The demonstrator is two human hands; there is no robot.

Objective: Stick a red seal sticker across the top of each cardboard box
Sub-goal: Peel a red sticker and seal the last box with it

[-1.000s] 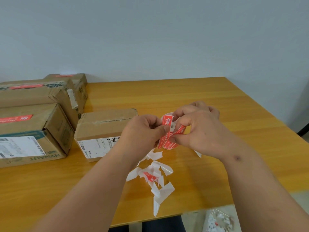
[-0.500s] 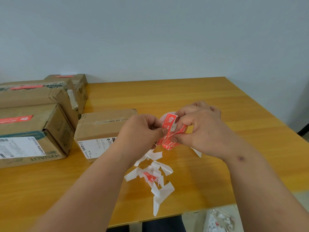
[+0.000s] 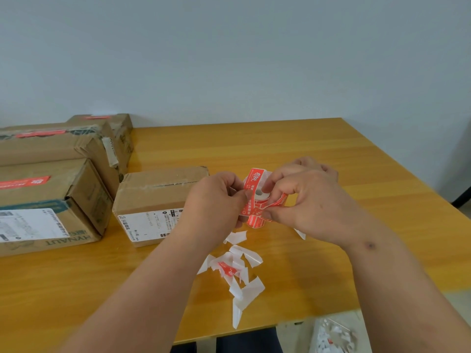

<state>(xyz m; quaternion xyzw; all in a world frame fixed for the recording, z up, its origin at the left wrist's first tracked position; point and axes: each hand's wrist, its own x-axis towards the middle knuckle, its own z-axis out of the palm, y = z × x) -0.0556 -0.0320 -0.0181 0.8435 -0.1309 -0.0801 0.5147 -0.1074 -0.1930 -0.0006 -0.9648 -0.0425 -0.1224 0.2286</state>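
Red seal-sticker roll on white core (image 3: 257,197) pinched btwn left hand (image 3: 216,200) & right hand (image 3: 305,197), now peeled further vs a sec ago. Unsealed small brown cardboard box (image 3: 158,189) just beside; sticker nearly free, prob goes there next.

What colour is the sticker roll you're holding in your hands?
The sticker roll is red with white writing, wound on a white core. The head view shows it.

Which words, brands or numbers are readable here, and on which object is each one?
"HYNAUT", printed upside down on the front of the nearest left box.
White shipping labels on that box and on the small middle box: too small to read.
Red sticker roll: white characters, blurred.
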